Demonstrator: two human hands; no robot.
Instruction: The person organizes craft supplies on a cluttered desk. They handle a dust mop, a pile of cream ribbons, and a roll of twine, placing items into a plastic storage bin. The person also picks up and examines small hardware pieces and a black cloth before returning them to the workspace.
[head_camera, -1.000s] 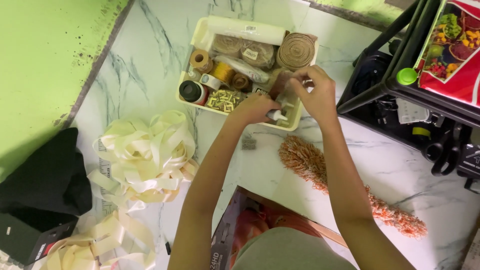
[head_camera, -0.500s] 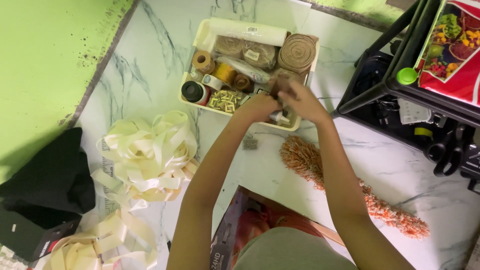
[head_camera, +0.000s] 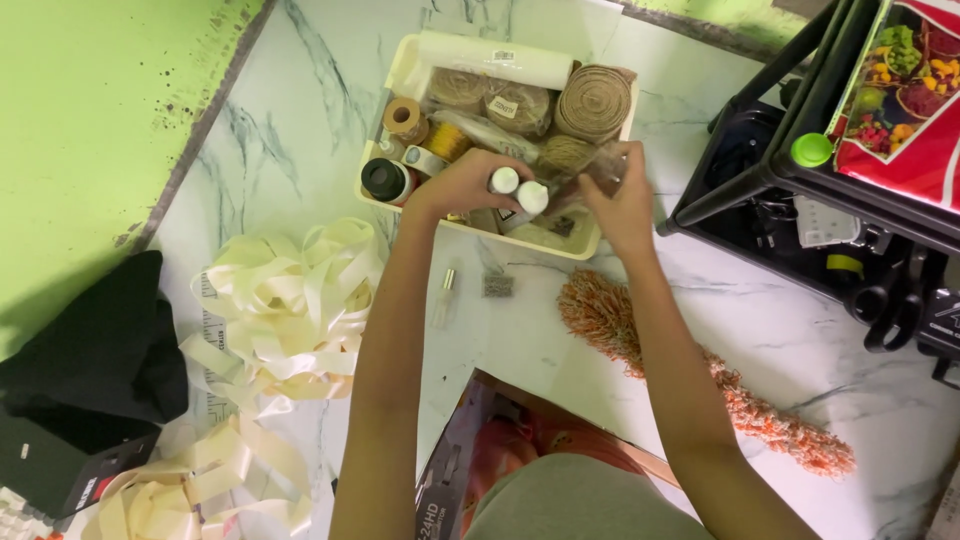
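cream plastic box (head_camera: 405, 70) of twine rolls on marble floor: our left hand (head_camera: 462, 185) closed on two white-capped bottles (head_camera: 518, 190) above its front edge, right hand (head_camera: 620, 200) pinching a clear packet (head_camera: 600, 165); sorting seemingly midway, ribbon (head_camera: 290, 310) untouched.

We read this as home craft corner, floor-level. Marble-look floor (head_camera: 800, 330), green wall (head_camera: 90, 120) at 10 o'clock. Cream bin (head_camera: 400, 75) of twine spools and jute rolls at 12. Loose cream ribbon (head_camera: 290, 310) at 8. Black utility cart (head_camera: 800, 190) at 2.
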